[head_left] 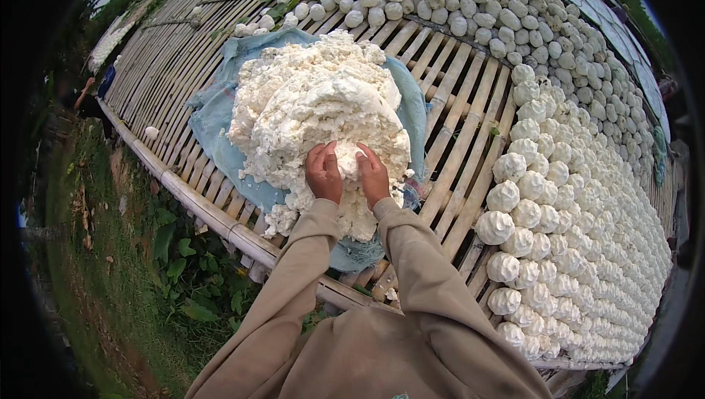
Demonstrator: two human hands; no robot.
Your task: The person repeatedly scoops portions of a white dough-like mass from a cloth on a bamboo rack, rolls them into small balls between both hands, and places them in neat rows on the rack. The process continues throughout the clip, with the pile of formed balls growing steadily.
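Observation:
A big mound of white, crumbly dough lies on a blue sheet in front of me. My left hand and my right hand are at its near side, a little apart. Their fingers curl inward around the dough, and a paler patch of it shows between them. The fingertips are partly sunk in or hidden by the dough, so where a separate lump begins is hard to make out. Looser crumbs of dough lie just under my wrists.
The bamboo slat platform has open gaps and a thick pole along its near left edge. Rows of white, ridged dough balls cover the right side. Greyer, drier balls spread behind. Plants grow below left.

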